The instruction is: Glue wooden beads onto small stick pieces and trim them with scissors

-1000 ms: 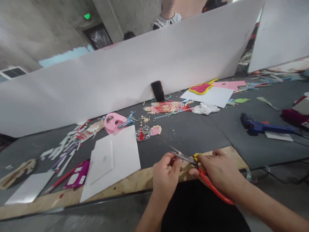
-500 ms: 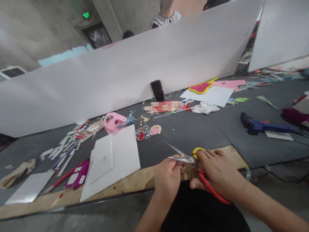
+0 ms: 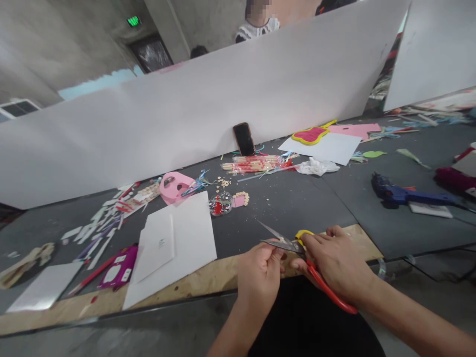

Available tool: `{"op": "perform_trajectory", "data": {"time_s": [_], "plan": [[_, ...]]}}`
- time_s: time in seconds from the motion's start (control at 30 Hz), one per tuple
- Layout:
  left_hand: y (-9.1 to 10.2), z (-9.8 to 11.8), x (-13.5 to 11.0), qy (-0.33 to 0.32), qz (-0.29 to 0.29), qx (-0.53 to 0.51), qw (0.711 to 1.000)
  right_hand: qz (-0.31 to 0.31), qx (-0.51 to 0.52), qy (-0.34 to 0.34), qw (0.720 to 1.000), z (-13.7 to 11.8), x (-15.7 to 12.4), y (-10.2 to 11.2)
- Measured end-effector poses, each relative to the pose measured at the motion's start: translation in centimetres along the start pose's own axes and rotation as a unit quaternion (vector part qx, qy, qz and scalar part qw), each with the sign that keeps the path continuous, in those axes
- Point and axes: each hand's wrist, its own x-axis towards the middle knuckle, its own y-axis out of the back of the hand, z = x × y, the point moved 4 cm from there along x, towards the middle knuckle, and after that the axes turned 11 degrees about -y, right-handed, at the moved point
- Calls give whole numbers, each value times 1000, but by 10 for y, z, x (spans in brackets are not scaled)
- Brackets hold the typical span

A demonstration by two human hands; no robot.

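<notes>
My right hand point(image 3: 338, 258) grips a pair of scissors point(image 3: 288, 244) with one yellow and one red handle loop. Their blades are parted and point left, over the table's front edge. Beside them my left hand point(image 3: 259, 272) is closed in a pinch, its fingertips at the lower blade. A tiny pale bit shows between the blades near those fingertips; what the fingers hold is mostly hidden. Beyond the hands lie a small pink piece edged with pale beads point(image 3: 241, 199) and a clear round container of small red and dark bits point(image 3: 220, 204).
White sheets point(image 3: 197, 233) and a purple packet point(image 3: 119, 267) lie left. Wrapped sticks point(image 3: 253, 164), a leaning phone point(image 3: 244, 139) and crumpled tissue point(image 3: 318, 166) sit toward the white partition point(image 3: 186, 119). A blue glue gun point(image 3: 405, 193) rests right. A person stands behind the partition.
My right thumb has moved up toward the other fingers, and the scissor blades have closed slightly. My left hand has stayed nearly in place.
</notes>
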Motion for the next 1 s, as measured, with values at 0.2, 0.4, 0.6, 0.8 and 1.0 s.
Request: {"op": "perform_trajectory", "data": {"time_s": [0.2,0.4,0.6,0.8,1.0], "plan": [[-1,0,0,-20,-4,52,998,-2,5,6,1000,1,1,-1],[0,-5,-2,-19,9,21,1000,-46,35,-1,998,-2,0,4],[4,-3,3,-4,12,-43,999,-52,49,-4,997,-5,1,9],[5,-6,6,18,11,-68,998,10,7,-2,1000,0,3,10],[0,-12,6,57,-13,-143,988,29,-3,5,1000,1,2,4]]}}
